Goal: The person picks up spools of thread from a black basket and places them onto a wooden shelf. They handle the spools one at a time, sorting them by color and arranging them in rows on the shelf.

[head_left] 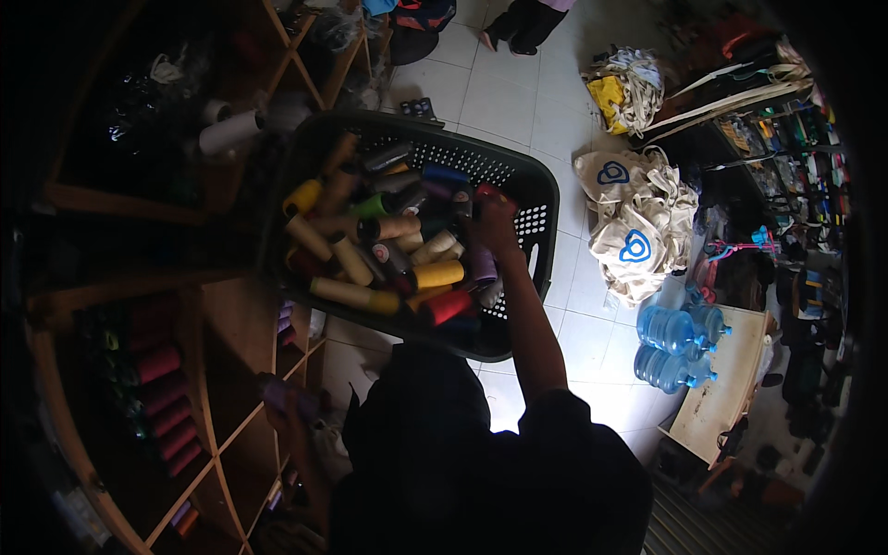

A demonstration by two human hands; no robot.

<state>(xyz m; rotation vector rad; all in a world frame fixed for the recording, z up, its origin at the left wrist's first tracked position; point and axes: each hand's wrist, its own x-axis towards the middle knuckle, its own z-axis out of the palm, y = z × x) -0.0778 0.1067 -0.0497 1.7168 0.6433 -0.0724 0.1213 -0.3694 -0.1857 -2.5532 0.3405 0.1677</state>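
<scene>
Dark plastic basket holds thread cones; the right hand reaches in, fingers seemingly closing on one. Left hand grips a purple cone by the wooden shelf, apparently shelving; next needs a free cubby.

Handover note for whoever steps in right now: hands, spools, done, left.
Right hand: in the dark plastic basket, on the thread cones; grip unclear.
Left hand: low by the wooden shelf, holding a purple spool.
Basket is piled with mixed thread cones: yellow, red, tan, green, blue.
Done: a shelf compartment already holds maroon cones.
Left: most cones are in the basket, not yet shelved.
</scene>
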